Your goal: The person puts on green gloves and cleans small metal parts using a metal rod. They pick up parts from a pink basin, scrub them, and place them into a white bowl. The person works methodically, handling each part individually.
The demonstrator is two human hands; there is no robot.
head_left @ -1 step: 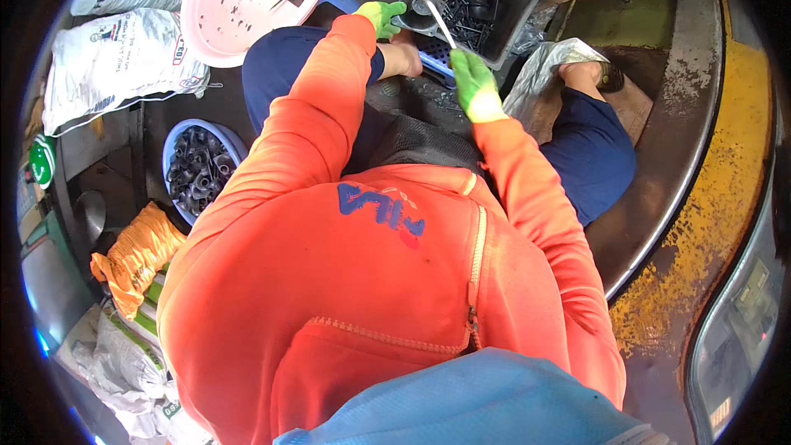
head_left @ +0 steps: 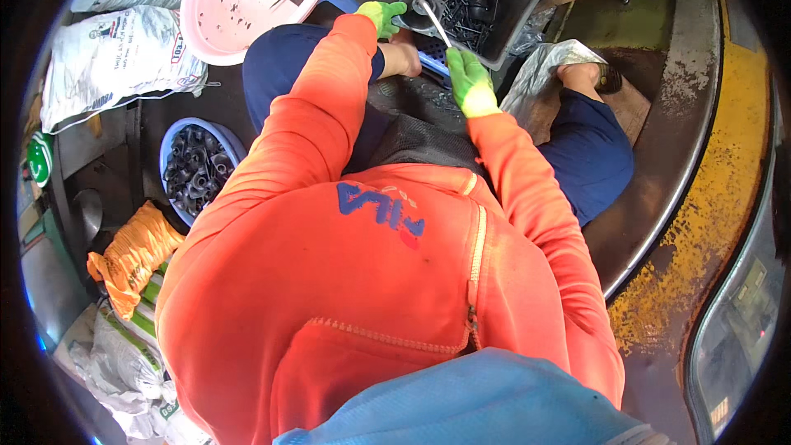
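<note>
My left hand (head_left: 381, 18), in a yellow-green glove, grips the left edge of a grey, rounded metal-looking part (head_left: 409, 20) with an opening. My right hand (head_left: 470, 82), gloved in green, is closed around the lower end of a slim, shiny metal rod (head_left: 437, 26). The rod slants up and left, and its far end lies over the grey part's opening. Just beyond stands a dark grey bin (head_left: 515, 43) holding several black rods and a round black piece. Whether the rod's tip touches the part I cannot tell.
A pink basin (head_left: 206, 31) with dark crumbs and a dark piece stands far left. Lower on the left is a blue tub (head_left: 168, 142) of black parts, near white sacks (head_left: 115, 66) and an orange bag (head_left: 136, 251). A rusty yellow metal edge (head_left: 688, 255) curves along the right.
My right hand has shifted slightly left, and the rod with it. The rod's far end has moved a little left over the grey part. My left hand stays in place.
</note>
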